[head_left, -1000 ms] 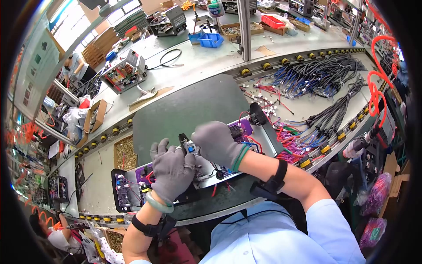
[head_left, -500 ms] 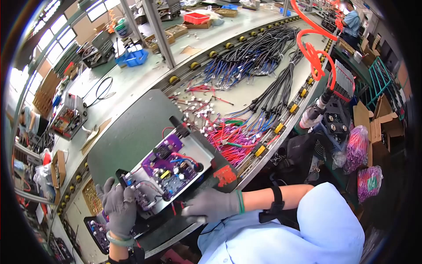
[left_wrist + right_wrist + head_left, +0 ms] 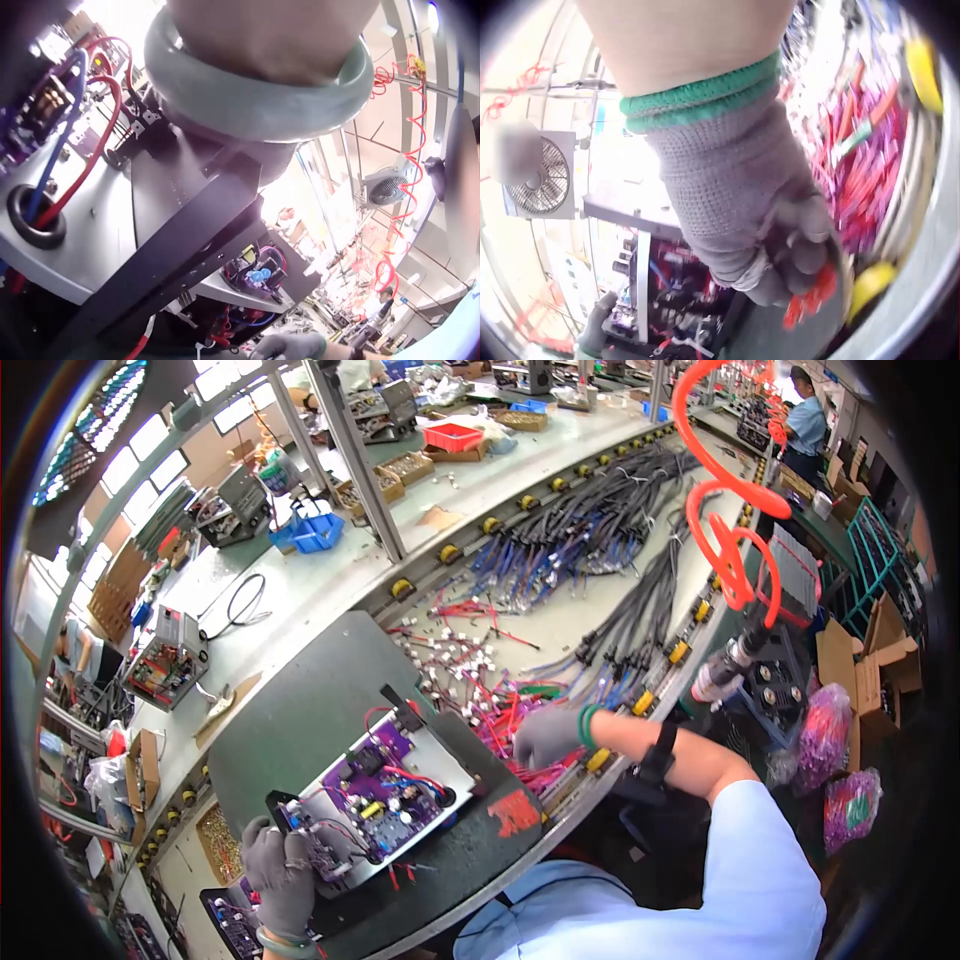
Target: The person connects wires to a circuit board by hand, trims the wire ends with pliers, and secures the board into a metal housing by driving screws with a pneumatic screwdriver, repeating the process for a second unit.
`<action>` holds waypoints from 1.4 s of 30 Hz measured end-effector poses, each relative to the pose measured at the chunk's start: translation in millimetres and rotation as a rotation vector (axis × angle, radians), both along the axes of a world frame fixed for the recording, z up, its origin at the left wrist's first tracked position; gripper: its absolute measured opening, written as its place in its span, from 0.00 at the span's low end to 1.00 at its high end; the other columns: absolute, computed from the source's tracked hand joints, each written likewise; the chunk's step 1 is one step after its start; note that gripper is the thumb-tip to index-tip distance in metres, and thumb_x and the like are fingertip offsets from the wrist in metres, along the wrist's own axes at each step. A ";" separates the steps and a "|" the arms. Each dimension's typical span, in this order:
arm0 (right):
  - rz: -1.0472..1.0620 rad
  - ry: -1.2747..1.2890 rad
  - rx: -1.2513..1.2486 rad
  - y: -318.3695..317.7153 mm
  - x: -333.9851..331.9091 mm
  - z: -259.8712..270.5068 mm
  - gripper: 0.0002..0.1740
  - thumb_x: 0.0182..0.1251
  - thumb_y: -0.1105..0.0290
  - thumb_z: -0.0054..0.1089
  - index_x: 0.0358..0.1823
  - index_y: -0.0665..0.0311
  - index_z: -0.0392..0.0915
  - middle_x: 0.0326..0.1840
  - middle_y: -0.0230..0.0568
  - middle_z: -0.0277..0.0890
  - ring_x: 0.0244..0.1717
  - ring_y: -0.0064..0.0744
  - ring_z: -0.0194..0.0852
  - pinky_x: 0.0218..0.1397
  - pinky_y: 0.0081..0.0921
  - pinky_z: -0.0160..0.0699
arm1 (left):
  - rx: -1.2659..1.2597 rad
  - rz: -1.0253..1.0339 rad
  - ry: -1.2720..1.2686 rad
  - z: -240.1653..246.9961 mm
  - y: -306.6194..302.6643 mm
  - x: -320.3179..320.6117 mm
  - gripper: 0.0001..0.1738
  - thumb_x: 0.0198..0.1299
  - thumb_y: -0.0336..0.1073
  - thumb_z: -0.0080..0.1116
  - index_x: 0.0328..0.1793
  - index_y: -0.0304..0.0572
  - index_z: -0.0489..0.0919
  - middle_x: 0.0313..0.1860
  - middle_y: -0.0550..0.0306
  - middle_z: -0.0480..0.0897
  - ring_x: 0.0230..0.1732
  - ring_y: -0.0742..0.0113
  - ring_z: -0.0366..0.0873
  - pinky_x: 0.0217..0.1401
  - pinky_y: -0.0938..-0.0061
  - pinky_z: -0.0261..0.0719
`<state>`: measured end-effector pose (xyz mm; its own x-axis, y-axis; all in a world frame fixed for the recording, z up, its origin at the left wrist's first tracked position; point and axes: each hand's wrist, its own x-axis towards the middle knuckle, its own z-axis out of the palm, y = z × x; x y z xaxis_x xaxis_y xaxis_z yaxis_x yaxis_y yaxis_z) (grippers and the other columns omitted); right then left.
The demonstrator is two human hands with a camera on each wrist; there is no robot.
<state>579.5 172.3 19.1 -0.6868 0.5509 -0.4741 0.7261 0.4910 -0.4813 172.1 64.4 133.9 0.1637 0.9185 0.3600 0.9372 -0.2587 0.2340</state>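
Observation:
My left hand (image 3: 280, 875), in a grey glove, grips the left end of a metal chassis (image 3: 448, 768), fingers outside its black end panel. Purple circuit boards (image 3: 385, 805) with red and blue wires fill the chassis, which lies on a dark green board (image 3: 300, 705). A bangle and the chassis's black panel (image 3: 165, 247) hide most of that hand in the left wrist view. Off the chassis's right end, my right hand (image 3: 550, 738) hovers by a heap of red and purple wires (image 3: 490, 715). Its fingers (image 3: 806, 255) bend loosely, with nothing seen in them.
Bundles of black and blue cables (image 3: 580, 540) lie beyond the red wires. A second boarded unit (image 3: 230, 922) sits at lower left. A powered driver (image 3: 725, 670) hangs from a coiled orange hose (image 3: 705, 540) at right. Yellow rollers (image 3: 645, 702) line the bench edge.
My right hand has left the chassis's middle, passed its front edge and moved right to the wires. The left hand stays at the chassis's left side. The head view has swung right.

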 end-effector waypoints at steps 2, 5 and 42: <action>-0.362 -0.025 0.396 66.2 32.2 -35.0 0.15 0.59 0.58 0.64 0.46 0.49 0.88 0.44 0.43 0.87 0.44 0.48 0.87 0.51 0.41 0.84 | -0.037 0.095 -0.032 2.6 2.4 6.7 0.11 0.58 0.35 0.56 0.31 0.32 0.77 0.31 0.40 0.79 0.49 0.35 0.76 0.55 0.48 0.73; -0.775 -0.257 0.529 143.1 44.1 -69.2 0.14 0.60 0.62 0.60 0.45 0.53 0.88 0.43 0.49 0.87 0.44 0.51 0.87 0.48 0.47 0.85 | 0.003 0.069 -0.073 -1.8 1.8 2.3 0.12 0.57 0.35 0.58 0.29 0.32 0.77 0.31 0.39 0.79 0.49 0.35 0.76 0.54 0.49 0.73; -0.428 1.246 -0.183 -17.1 -93.3 172.4 0.09 0.66 0.74 0.68 0.44 0.68 0.80 0.34 0.32 0.82 0.33 0.16 0.78 0.36 0.19 0.80 | -0.684 -0.418 -0.866 75.3 54.5 120.3 0.12 0.69 0.37 0.62 0.47 0.33 0.83 0.32 0.58 0.83 0.36 0.80 0.75 0.41 0.78 0.78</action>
<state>486.2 155.1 191.5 -0.5025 0.8273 0.2511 -0.1653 0.1932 -0.9671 292.4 118.9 209.1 0.4405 0.8965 -0.0469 0.2695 -0.0822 0.9595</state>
